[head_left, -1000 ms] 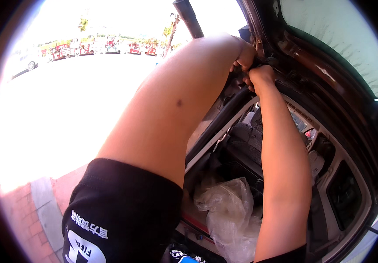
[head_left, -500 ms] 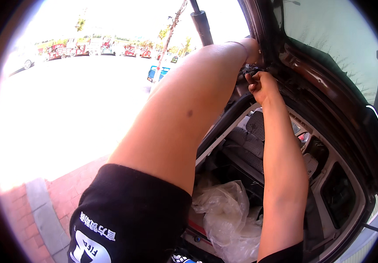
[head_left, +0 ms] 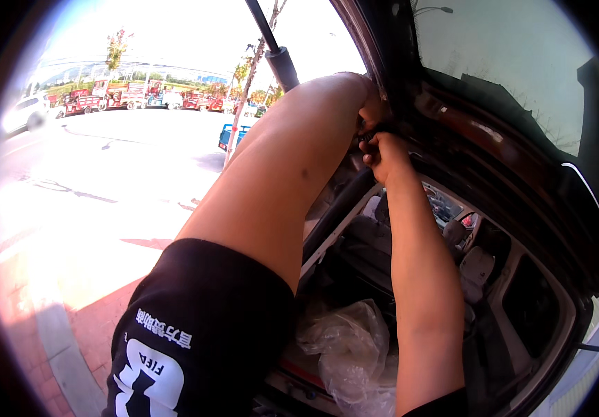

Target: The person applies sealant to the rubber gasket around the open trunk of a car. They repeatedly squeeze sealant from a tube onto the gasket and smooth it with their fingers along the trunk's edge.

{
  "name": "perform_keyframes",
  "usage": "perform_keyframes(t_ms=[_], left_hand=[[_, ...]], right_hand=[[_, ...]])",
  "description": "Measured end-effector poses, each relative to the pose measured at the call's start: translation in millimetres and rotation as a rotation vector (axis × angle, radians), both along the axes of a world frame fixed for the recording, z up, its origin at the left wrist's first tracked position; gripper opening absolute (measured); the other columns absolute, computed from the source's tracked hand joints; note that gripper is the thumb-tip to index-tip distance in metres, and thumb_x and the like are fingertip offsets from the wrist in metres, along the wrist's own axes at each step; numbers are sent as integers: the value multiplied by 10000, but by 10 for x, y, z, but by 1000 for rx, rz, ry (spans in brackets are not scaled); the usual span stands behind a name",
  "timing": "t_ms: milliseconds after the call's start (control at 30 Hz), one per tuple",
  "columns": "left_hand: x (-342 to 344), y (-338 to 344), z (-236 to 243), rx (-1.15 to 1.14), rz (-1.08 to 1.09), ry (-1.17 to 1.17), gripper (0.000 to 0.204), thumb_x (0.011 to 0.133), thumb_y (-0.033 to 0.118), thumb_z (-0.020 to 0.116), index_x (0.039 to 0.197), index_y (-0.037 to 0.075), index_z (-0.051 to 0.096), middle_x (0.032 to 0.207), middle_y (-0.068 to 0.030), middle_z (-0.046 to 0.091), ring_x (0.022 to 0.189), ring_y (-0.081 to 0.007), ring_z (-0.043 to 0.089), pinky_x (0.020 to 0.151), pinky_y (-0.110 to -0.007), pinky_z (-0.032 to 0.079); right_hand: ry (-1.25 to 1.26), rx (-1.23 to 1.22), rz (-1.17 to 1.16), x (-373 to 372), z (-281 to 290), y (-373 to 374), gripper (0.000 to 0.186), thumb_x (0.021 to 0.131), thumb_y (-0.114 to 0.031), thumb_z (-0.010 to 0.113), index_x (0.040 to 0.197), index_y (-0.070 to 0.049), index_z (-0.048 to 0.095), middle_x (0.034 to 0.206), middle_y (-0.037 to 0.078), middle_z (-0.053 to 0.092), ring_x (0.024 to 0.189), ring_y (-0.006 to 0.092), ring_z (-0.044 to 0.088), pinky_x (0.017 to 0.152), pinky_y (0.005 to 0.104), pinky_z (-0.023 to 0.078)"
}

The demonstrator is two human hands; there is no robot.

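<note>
Both my arms reach up to the upper corner of a raised car tailgate [head_left: 480, 115], where its frame meets the car body. Bent over at the wrist, my left hand [head_left: 374, 108] is against the dark frame there, its fingers mostly hidden. Just below it, my right hand [head_left: 387, 154] has its fingers curled together around a small dark thing that I cannot make out. The two hands nearly touch. A black gas strut [head_left: 282, 66] rises beyond my left forearm.
Below my arms lies the open cargo space, with a crumpled clear plastic bag [head_left: 351, 347] and dark seats [head_left: 365, 243]. Outside at left are a brick pavement [head_left: 25, 333], a white car [head_left: 27, 115] and parked red vehicles [head_left: 125, 96]. The tailgate glass [head_left: 501, 48] hangs at upper right.
The view has shifted, so hands and tailgate appear farther left and a little lower. Both hands stay close together at the same corner of the frame.
</note>
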State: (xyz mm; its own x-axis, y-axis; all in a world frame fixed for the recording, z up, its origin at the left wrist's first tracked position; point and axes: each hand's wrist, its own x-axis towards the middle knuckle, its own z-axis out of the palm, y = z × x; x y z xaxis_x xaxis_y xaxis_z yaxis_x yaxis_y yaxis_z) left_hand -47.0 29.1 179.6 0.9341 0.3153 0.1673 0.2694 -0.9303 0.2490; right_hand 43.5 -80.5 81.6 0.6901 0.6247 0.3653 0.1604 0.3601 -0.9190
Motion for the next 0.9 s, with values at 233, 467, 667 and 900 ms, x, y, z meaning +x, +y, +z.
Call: perform_keyframes(t_ms=[233,467,667,900], left_hand=[[-137,-113,-10,20,-63,-68,299,813,148,676,1063,-13,647,817,-139,624,612,-240,599,536,-422,602],[-290,-223,-30,46,-76,-81,359,815,162,684,1115,-29,635,863,-164,639,657,-262,651,525,-430,617],[-165,-129,-34,-50,34,-37,468,834,151,700,1282,53,606,1001,-223,642,753,-331,682,631,-469,650],[-336,-223,28,101,16,-53,709,818,123,723,1476,235,484,1126,-251,646,771,-356,703,633,-473,647]], right_hand=[[-48,-2,29,23,-21,-89,159,849,-14,531,1005,-40,544,817,71,609,686,192,693,496,288,444],[-78,-5,59,50,-32,-76,250,878,-26,513,1120,-55,567,933,85,688,772,196,743,517,303,464],[-107,-35,130,101,-29,-92,244,906,-63,522,1147,-55,560,947,79,694,777,202,750,534,301,485],[-52,36,64,9,5,-20,300,1022,-258,539,1267,-87,512,1032,82,691,742,207,754,485,291,482]])
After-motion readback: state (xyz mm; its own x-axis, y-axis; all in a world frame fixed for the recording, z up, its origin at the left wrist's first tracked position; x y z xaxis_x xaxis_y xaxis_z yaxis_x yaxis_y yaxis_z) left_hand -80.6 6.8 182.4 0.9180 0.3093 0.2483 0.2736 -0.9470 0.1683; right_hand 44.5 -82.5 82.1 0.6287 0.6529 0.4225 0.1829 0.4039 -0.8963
